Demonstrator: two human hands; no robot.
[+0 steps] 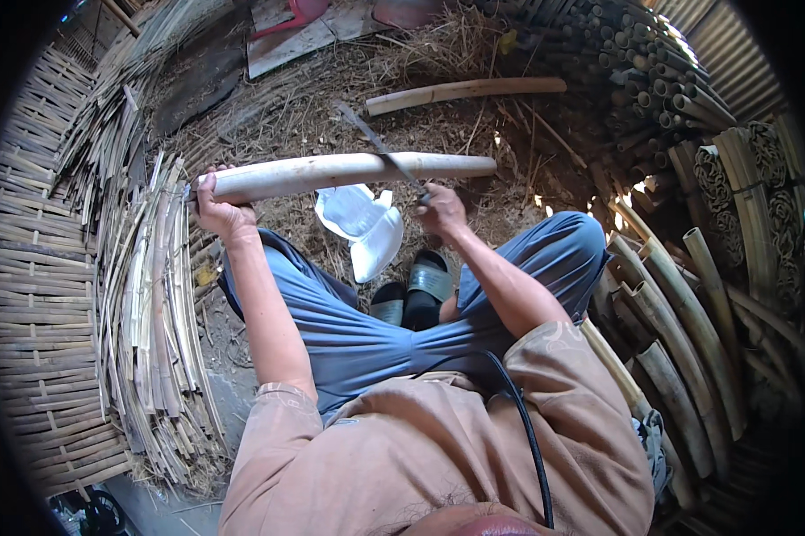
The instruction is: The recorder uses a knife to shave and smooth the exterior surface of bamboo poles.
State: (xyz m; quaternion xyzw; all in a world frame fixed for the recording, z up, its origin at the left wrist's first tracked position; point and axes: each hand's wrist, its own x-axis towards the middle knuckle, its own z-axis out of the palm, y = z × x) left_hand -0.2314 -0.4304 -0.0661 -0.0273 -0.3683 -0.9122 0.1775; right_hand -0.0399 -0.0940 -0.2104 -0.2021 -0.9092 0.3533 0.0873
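A pale, thick bamboo pole (331,170) lies crosswise in front of me, above my knees. Its left end is gripped by my left hand (222,207), fingers wrapped round it. My right hand (442,213) is closed on the handle of a long-bladed knife (371,136). The blade slants up to the left and crosses the pole towards its right end; whether it bites into the bamboo I cannot tell. Beneath the pole, an opened white foam box (375,243) lies on the ground near my sandals (429,284).
Bundled bamboo strips (157,304) lie along my left, by a woven bamboo wall (41,304). Another bamboo length (465,92) rests on the littered ground ahead. Cut bamboo poles (679,295) stand at my right, and a stack of bamboo tubes (639,67) fills the far right.
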